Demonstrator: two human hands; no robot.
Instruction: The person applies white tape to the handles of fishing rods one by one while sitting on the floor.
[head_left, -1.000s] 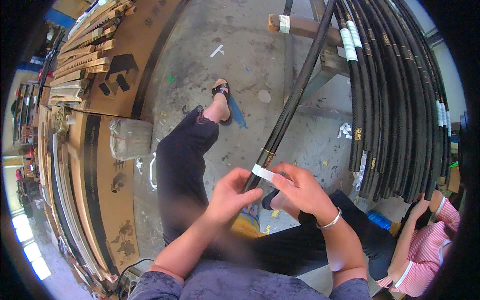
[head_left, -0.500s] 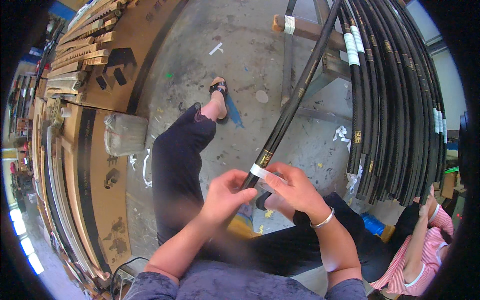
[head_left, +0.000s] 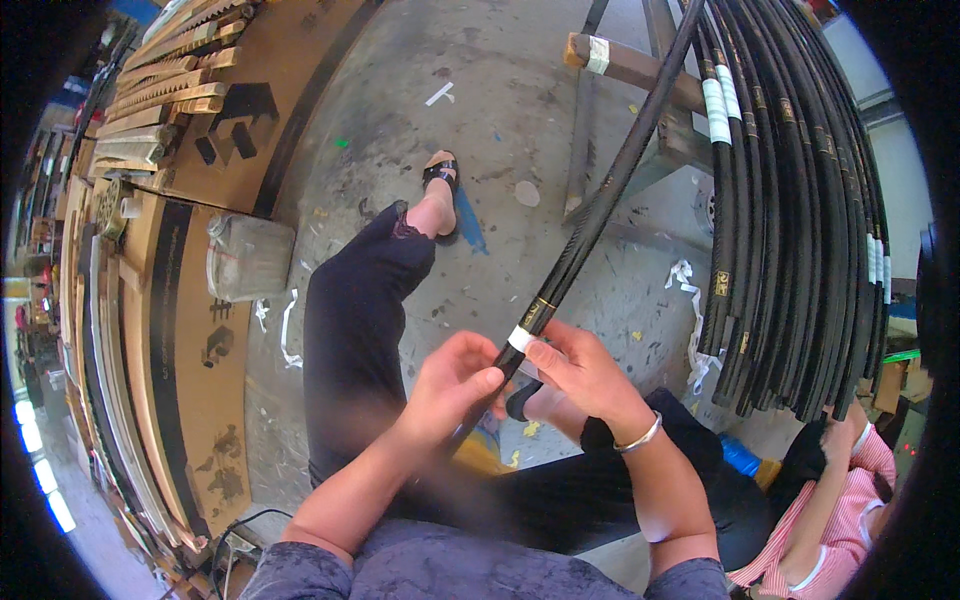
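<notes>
A slim bundle of long black poles [head_left: 598,215] with gold markings slants from the upper right down between my hands. White tape [head_left: 520,339] goes around it near the lower end. My left hand [head_left: 440,385] is closed on the bundle just below the tape, thumb lying across the front. On the other side, my right hand [head_left: 585,375] pinches the tape against the poles with thumb and fingers. A loose pale strip shows under the right hand, partly hidden by it. The bundle's bottom end is hard to make out behind my left hand.
Many black poles [head_left: 765,220], some taped white, rest on a stand [head_left: 640,70] at the right. Cardboard boxes [head_left: 215,400] with wooden strips [head_left: 165,95] and a clear plastic bin [head_left: 250,260] are at the left. Another person's arm [head_left: 825,490] is at the lower right.
The tape now lies flatter around the poles, where before a length stood out toward my right hand. My left thumb has moved onto the bundle. The view has shifted slightly.
</notes>
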